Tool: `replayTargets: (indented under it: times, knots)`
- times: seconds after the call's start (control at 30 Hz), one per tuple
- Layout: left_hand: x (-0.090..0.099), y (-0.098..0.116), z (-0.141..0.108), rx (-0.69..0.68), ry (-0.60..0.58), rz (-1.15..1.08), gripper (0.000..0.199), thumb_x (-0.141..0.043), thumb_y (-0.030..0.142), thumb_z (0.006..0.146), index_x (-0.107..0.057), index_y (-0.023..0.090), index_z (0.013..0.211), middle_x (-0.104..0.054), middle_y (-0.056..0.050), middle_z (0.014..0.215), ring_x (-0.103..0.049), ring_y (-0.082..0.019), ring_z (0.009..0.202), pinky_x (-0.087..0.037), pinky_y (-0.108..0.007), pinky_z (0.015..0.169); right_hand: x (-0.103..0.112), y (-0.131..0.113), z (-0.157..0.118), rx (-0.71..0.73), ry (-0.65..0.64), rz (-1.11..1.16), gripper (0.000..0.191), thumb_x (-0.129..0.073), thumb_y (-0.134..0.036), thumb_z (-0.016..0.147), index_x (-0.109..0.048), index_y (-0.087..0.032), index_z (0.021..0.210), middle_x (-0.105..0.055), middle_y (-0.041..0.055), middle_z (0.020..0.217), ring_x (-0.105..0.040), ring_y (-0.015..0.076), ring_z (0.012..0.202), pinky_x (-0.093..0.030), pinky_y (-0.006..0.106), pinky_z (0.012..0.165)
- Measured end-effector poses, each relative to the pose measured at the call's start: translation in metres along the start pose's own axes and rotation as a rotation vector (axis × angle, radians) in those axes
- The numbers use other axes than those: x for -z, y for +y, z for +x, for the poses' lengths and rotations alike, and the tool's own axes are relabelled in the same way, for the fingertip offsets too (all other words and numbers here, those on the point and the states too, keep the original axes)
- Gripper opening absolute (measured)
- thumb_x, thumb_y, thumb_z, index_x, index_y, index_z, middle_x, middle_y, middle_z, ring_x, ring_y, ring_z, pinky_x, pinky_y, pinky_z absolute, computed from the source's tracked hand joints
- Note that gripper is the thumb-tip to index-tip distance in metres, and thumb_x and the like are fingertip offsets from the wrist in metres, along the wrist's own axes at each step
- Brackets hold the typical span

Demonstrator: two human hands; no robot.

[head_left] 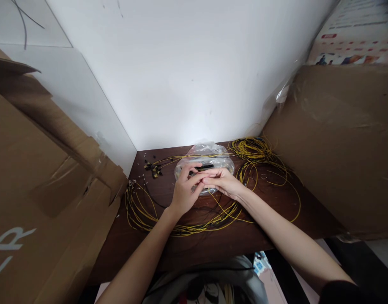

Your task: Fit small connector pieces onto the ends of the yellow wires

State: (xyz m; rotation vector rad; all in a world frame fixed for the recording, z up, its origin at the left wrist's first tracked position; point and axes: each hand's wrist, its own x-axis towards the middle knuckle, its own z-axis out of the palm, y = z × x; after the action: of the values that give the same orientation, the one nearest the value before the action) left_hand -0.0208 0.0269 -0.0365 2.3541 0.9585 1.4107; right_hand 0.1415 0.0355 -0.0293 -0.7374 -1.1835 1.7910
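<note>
My left hand (pixel 185 192) and my right hand (pixel 225 182) meet fingertip to fingertip above the middle of the table. Both are closed in a pinch. A thin yellow cable (pixel 221 207) runs from beneath the joined fingers down to the right; its end is hidden between the fingertips. Just behind and under the hands lies a clear plastic bag (pixel 206 148) with dark pieces partly visible in it. A large loop of yellow cables (pixel 194 231) curves round in front of the hands.
A second yellow cable coil (pixel 249 147) lies at the back right. Small black and yellow connectors (pixel 154 169) and tiny white bits are scattered on the left of the dark wooden table (pixel 184 249). Cardboard boxes (pixel 54 177) (pixel 342 156) flank both sides; a white wall (pixel 187 76) stands behind.
</note>
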Motion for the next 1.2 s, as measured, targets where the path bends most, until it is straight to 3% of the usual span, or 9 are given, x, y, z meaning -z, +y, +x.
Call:
replayTargets:
  times: [0.17, 0.37, 0.6, 0.87, 1.2]
  knots:
    - [0.0027, 0.0005, 0.0026, 0.031, 0.041, -0.018, 0.023, -0.054, 0.015, 0.082, -0.064, 0.024, 0.101, -0.05, -0.007, 0.117, -0.051, -0.018, 0.097, -0.049, -0.031, 0.073, -0.0038, -0.0046, -0.0015, 0.013, -0.045, 0.036, 0.037, -0.075, -0.025, 0.066, -0.068, -0.016, 0.101, -0.069, 0.0079, 0.101, -0.066, 0.0143, 0.086, -0.054, 0.028, 0.084]
    - [0.0036, -0.0019, 0.0067, 0.037, 0.149, -0.059, 0.021, -0.054, 0.014, 0.083, -0.065, 0.021, 0.099, -0.054, -0.008, 0.111, -0.051, -0.019, 0.105, -0.047, -0.037, 0.087, -0.0009, -0.0049, 0.0015, 0.013, 0.071, 0.078, 0.03, -0.074, -0.026, 0.068, -0.069, -0.013, 0.095, -0.071, 0.0087, 0.085, -0.068, 0.015, 0.076, -0.055, 0.028, 0.077]
    - [0.0013, -0.0033, 0.0066, 0.049, 0.141, -0.074, 0.024, -0.054, 0.014, 0.083, -0.065, 0.023, 0.103, -0.056, -0.008, 0.109, -0.052, -0.019, 0.104, -0.048, -0.037, 0.087, 0.0022, -0.0004, 0.0045, 0.015, 0.117, 0.073, 0.023, -0.077, -0.022, 0.063, -0.069, -0.013, 0.083, -0.07, 0.0048, 0.076, -0.065, 0.0091, 0.063, -0.055, 0.019, 0.063]
    - [0.0014, -0.0029, 0.0063, 0.102, 0.161, -0.084, 0.024, -0.056, 0.016, 0.081, -0.064, 0.021, 0.104, -0.059, -0.007, 0.1, -0.056, -0.018, 0.093, -0.051, -0.026, 0.063, 0.0023, -0.0017, 0.0052, 0.033, 0.175, 0.054, 0.023, -0.077, -0.021, 0.061, -0.069, -0.013, 0.081, -0.069, 0.0034, 0.072, -0.063, 0.0085, 0.059, -0.053, 0.019, 0.059]
    - [0.004, -0.0038, 0.0081, 0.095, 0.202, -0.006, 0.008, -0.06, 0.017, 0.08, -0.066, 0.018, 0.084, -0.065, -0.002, 0.077, -0.055, -0.014, 0.072, -0.046, -0.027, 0.064, 0.0013, -0.0038, 0.0044, 0.042, 0.198, 0.044, 0.024, -0.078, -0.022, 0.059, -0.068, -0.013, 0.079, -0.069, 0.003, 0.069, -0.062, 0.0081, 0.057, -0.052, 0.019, 0.058]
